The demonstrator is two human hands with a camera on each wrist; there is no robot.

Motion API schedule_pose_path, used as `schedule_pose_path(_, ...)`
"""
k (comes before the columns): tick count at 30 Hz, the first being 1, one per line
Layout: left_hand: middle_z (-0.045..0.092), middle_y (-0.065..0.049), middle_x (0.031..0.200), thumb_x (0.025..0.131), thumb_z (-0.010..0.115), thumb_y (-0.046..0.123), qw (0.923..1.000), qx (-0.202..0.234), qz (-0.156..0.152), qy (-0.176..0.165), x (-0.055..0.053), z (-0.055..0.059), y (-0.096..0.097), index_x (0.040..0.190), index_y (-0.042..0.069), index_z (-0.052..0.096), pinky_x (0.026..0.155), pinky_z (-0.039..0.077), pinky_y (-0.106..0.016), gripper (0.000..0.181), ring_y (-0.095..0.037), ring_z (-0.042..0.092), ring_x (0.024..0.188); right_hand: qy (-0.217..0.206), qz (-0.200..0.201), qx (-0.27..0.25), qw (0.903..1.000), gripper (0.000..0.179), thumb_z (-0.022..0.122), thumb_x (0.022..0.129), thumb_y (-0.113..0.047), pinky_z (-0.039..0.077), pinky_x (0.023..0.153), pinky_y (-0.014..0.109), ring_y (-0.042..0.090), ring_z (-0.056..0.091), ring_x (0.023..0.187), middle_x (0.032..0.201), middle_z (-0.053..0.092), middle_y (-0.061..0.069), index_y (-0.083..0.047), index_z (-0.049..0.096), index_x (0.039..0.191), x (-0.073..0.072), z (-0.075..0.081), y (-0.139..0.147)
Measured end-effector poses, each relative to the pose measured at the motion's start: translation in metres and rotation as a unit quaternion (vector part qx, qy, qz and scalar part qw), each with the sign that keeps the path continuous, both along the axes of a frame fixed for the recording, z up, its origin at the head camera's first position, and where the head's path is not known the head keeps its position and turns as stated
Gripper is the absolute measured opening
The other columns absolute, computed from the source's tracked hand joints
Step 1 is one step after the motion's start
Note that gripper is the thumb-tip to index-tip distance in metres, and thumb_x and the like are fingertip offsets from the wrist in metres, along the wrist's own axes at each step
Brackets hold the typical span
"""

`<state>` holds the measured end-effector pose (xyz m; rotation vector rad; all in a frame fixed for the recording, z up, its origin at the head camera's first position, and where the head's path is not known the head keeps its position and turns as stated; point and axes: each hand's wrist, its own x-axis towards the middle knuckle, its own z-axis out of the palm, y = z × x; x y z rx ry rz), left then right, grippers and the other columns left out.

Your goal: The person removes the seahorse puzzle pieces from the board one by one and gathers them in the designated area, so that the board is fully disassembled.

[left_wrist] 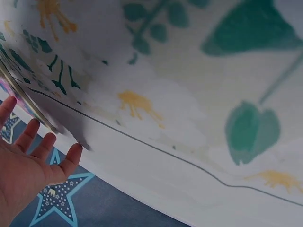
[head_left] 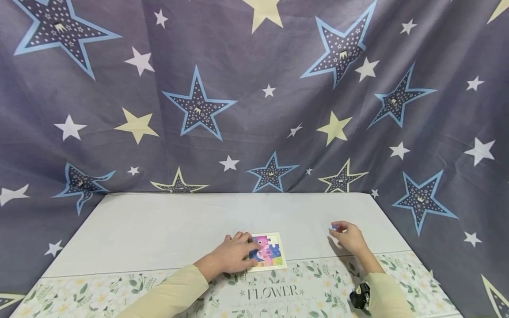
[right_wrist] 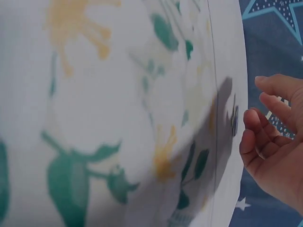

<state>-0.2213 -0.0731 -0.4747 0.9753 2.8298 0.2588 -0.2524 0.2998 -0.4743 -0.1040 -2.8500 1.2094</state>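
Observation:
A small jigsaw puzzle (head_left: 274, 255) with a pink cartoon figure on blue sits in a pale frame (head_left: 283, 266) at the table's middle. Near its upper right corner, a pale patch shows amid the picture. My left hand (head_left: 232, 255) rests on the puzzle's left side, fingers spread over the picture and frame. To the right, my right hand (head_left: 351, 239) hovers with loosely bent fingers around a small blue and red puzzle piece (head_left: 335, 227). In the right wrist view, a narrow gap shows between the fingertips (right_wrist: 248, 116) and the piece (right_wrist: 235, 122).
The white table (head_left: 167, 229) has a floral cloth band with the word FLOWER (head_left: 272, 292) along its near side. A dark curtain (head_left: 238, 53) printed with stars stands behind and at both sides. A black device (head_left: 359, 297) sits at the right wrist.

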Motion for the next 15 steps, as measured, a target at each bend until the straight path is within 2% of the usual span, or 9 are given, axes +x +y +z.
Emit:
schedule_pose_path(5,0.047,-0.001,0.129,0.093,0.045,0.052,0.9999,0.001,0.002,0.012,0.001,-0.001,-0.002,0.133,0.033,0.05,0.087,0.039,-0.05,0.044,-0.02,0.043,0.118,0.014,0.007,0.009,0.9998,0.036,0.065,0.085,-0.014,0.048,0.055,0.025,0.016,0.057,0.07,0.098,0.06,0.019,0.004,0.06,0.116,0.0,0.005,-0.011)
schedule_pose_path(10,0.048,-0.001,0.129,0.093,0.046,0.052,0.9998,-0.001,0.011,0.017,0.001,-0.002,-0.005,0.132,0.033,0.051,0.091,0.038,-0.054,0.044,-0.02,0.044,0.119,0.028,0.02,0.031,0.9989,0.034,0.067,0.085,-0.016,0.046,0.061,0.025,0.021,0.058,0.08,0.094,0.063,0.016,0.002,0.063,0.113,0.0,0.006,-0.022)
schedule_pose_path(15,0.049,-0.001,0.128,0.092,0.046,0.053,0.9996,0.004,0.018,0.019,0.001,-0.002,-0.008,0.132,0.031,0.052,0.091,0.038,-0.055,0.046,-0.021,0.044,0.12,0.03,0.036,0.039,0.9981,0.033,0.067,0.085,-0.016,0.044,0.06,0.026,0.019,0.056,0.076,0.094,0.063,0.015,0.0,0.064,0.113,0.001,0.008,-0.035)
